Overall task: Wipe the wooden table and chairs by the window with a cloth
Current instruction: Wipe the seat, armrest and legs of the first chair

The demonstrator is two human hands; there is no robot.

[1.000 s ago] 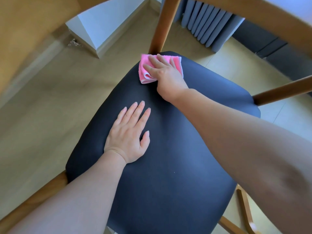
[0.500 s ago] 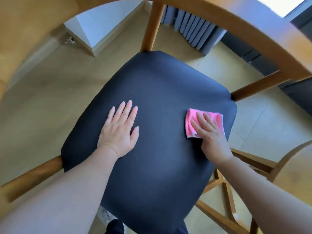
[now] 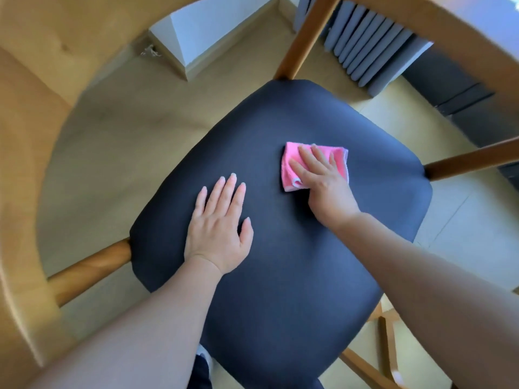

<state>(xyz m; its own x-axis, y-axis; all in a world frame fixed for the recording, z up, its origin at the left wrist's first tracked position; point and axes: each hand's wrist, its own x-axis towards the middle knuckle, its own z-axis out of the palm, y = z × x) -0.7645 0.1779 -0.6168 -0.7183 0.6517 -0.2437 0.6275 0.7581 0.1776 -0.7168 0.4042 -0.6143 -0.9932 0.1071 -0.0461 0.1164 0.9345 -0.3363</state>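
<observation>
A wooden chair with a dark padded seat (image 3: 280,276) fills the middle of the view. A folded pink cloth (image 3: 292,169) lies on the far middle of the seat. My right hand (image 3: 323,183) lies flat on the cloth with straight fingers and presses it onto the seat. My left hand (image 3: 219,226) rests flat on the seat to the left of the cloth, fingers spread, holding nothing. The chair's curved wooden backrest (image 3: 28,164) arcs around the left and top of the view.
Wooden spindles (image 3: 306,37) join the backrest to the seat at the far side, left and right. Grey curtain folds (image 3: 365,49) hang beyond the chair. A white wall corner (image 3: 196,37) meets the pale floor (image 3: 126,141). Another wooden frame (image 3: 387,341) shows at lower right.
My right hand slid the pink cloth from the seat's far corner to its right edge, then back toward the middle. My left hand stayed flat on the seat.
</observation>
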